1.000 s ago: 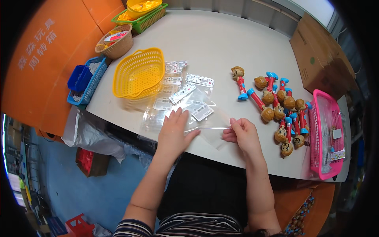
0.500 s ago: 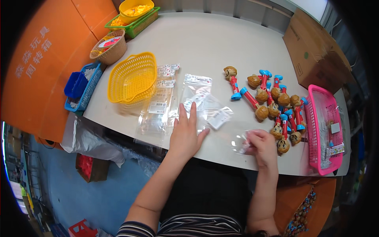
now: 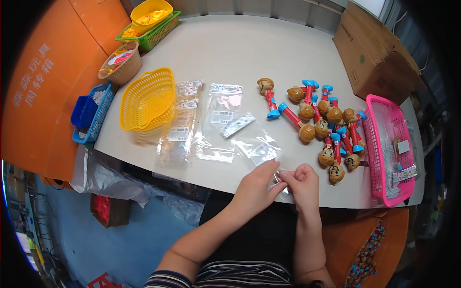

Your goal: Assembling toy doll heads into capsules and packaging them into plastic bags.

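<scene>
My left hand and my right hand meet at the table's front edge, fingers closed on the near end of a clear plastic bag. The bag stretches away from my fingers, its far end folded over to show a printed strip. Beyond it, to the left, another clear bag with a white label lies flat. Further left a row of similar overlapping bags rests beside the yellow basket. What lies between my fingertips is partly hidden. Right of the bags several red toy figures with brown heads and blue ends lie in a loose pile.
A yellow basket stands at the left, a pink basket holding bags at the right. Behind are a cardboard box, a tan basket, a green basket and a blue basket.
My left hand has moved right and nearer, off the flat bag, to join my right hand. Both now grip the clear bag, which has shifted toward me. The whole view has shifted slightly.
</scene>
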The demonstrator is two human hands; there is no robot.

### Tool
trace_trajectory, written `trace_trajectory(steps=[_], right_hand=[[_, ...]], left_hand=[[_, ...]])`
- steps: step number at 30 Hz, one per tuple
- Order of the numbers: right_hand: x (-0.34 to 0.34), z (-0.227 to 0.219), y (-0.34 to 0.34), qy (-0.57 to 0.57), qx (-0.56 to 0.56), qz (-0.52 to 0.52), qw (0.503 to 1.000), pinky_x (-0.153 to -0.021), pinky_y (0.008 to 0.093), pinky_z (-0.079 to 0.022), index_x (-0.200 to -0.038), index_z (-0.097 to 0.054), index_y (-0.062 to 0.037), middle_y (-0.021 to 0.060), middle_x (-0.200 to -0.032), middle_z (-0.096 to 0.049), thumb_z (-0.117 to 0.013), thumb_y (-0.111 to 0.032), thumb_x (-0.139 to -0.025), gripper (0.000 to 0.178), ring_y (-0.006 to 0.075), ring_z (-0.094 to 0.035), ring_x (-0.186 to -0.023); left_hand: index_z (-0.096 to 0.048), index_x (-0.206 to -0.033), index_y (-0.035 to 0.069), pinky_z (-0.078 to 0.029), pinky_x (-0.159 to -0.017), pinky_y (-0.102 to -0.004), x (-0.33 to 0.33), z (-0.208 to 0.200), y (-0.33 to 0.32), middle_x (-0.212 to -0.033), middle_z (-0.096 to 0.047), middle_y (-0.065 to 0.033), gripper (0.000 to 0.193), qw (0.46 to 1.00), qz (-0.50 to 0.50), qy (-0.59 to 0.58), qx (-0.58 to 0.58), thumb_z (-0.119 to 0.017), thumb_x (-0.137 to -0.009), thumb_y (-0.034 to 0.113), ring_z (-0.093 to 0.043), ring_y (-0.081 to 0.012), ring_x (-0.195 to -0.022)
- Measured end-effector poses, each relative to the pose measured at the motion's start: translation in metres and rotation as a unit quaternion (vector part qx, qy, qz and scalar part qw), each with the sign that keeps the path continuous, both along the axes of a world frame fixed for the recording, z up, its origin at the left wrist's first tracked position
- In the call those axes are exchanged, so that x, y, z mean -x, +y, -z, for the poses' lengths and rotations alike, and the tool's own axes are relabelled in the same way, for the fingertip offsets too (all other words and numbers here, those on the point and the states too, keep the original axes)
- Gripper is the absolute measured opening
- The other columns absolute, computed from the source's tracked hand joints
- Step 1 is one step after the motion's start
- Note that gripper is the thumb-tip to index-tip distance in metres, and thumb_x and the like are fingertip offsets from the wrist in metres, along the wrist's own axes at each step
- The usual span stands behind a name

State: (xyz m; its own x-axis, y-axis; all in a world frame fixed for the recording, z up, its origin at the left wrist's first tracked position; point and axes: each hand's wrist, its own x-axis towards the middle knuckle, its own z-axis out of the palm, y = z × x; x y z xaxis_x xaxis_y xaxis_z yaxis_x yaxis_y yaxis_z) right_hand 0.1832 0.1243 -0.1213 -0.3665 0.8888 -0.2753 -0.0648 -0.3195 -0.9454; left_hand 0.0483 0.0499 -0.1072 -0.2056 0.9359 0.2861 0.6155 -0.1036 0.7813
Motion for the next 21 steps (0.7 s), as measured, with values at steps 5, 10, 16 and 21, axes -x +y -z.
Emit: trace_trajectory(steps=[5, 10, 16, 21], right_hand=[[0.013, 0.0, -0.002, 0.034, 0.015, 0.028, 0.999, -0.057, 0.0229, -0.055, -0.078, -0.044, -0.0041, 0.0146, -0.077, -0.067, -0.069, 0.004, -0.084, 0.027, 0.0149, -0.066, -0.067], [0.024, -0.007, -0.002, 0.035, 0.011, -0.012, 0.999, -0.058, 0.0224, -0.056, -0.078, -0.045, -0.003, 0.0102, -0.074, -0.065, -0.068, 0.003, -0.085, 0.025, 0.0138, -0.067, -0.069], [0.011, -0.01, 0.015, -0.064, -0.027, -0.119, 0.99, -0.055, 0.0218, -0.053, -0.082, -0.05, -0.0024, 0.0068, -0.074, -0.065, -0.069, 0.0, -0.084, 0.02, 0.0101, -0.063, -0.063], [0.017, -0.063, 0.051, -0.27, -0.209, -0.02, 0.94, -0.059, 0.0261, -0.05, -0.095, -0.06, -0.0014, 0.0051, -0.074, -0.066, -0.072, -0.01, -0.082, 0.019, 0.0121, -0.062, -0.063]], left_hand=[[-0.056, -0.118, -0.006, -0.047, -0.095, -0.0408, -0.009, 0.002, -0.005, -0.116, -0.059, -0.0258, 0.043, 0.995, -0.047, 0.079, -0.025, -0.067, -0.08, 0.01, -0.058, -0.0397, -0.109], [-0.054, -0.12, -0.005, -0.045, -0.098, -0.0446, -0.003, 0.014, -0.006, -0.118, -0.058, -0.025, 0.044, 0.993, -0.087, 0.073, 0.022, -0.063, -0.079, 0.007, -0.056, -0.039, -0.112], [-0.057, -0.116, -0.003, -0.047, -0.094, -0.0428, 0.001, 0.012, -0.003, -0.114, -0.06, -0.0222, 0.039, 0.984, -0.091, 0.153, -0.005, -0.064, -0.078, 0.005, -0.059, -0.0368, -0.108], [-0.059, -0.105, 0.0, -0.051, -0.086, -0.0395, 0.005, 0.018, 0.006, -0.103, -0.063, -0.0179, 0.029, 0.966, -0.123, 0.227, 0.0, -0.065, -0.076, 0.004, -0.061, -0.0342, -0.1]])
